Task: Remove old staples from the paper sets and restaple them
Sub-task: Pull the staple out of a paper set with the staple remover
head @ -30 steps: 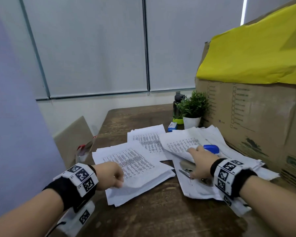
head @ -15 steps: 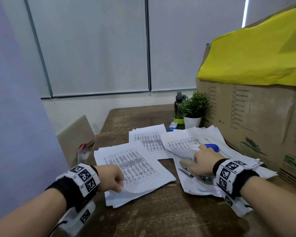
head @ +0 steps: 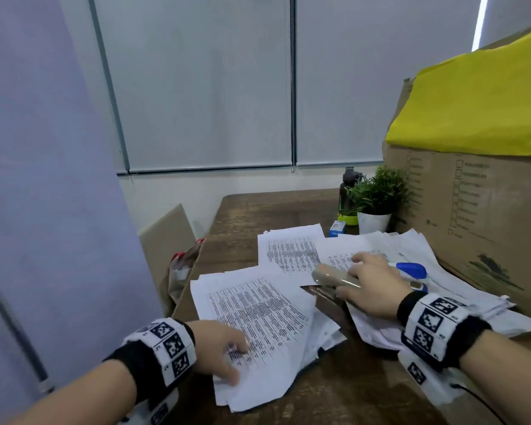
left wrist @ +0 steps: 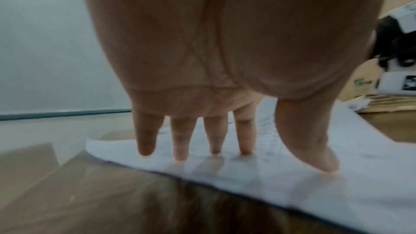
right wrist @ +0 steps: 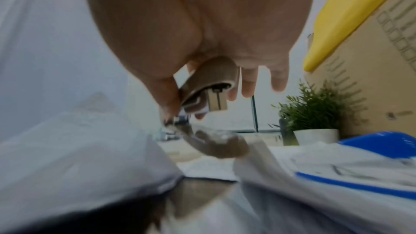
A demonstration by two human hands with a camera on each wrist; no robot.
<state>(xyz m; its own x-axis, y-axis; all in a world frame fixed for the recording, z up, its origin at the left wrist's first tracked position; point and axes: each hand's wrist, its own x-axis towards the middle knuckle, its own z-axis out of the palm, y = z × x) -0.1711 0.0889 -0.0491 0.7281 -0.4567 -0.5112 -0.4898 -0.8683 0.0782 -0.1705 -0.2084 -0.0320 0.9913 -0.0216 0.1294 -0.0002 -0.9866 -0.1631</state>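
A printed paper set (head: 258, 314) lies near the table's front edge, its right side curled upward. My left hand (head: 235, 358) rests on its lower left corner; in the left wrist view the straight fingers (left wrist: 180, 149) and thumb press down on the white paper set (left wrist: 281, 184). My right hand (head: 350, 279) grips a beige stapler (head: 331, 276) just above the papers, nose pointing left. The right wrist view has that stapler (right wrist: 211, 81) between thumb and fingers of the right hand (right wrist: 202, 104), its lower arm hanging apart from the top. A blue stapler (head: 411, 268) lies behind the right hand.
More paper sets (head: 288, 250) spread over the wooden table (head: 258, 207). A potted plant (head: 376, 204), a dark bottle (head: 347, 185) and a small blue box (head: 337, 228) stand at the back. A big cardboard box (head: 472, 216) under a yellow sheet (head: 478, 102) fills the right side.
My left hand uncurled from a fist and now lies flat on the paper set. My right hand lifted the beige stapler off the papers and carried it left.
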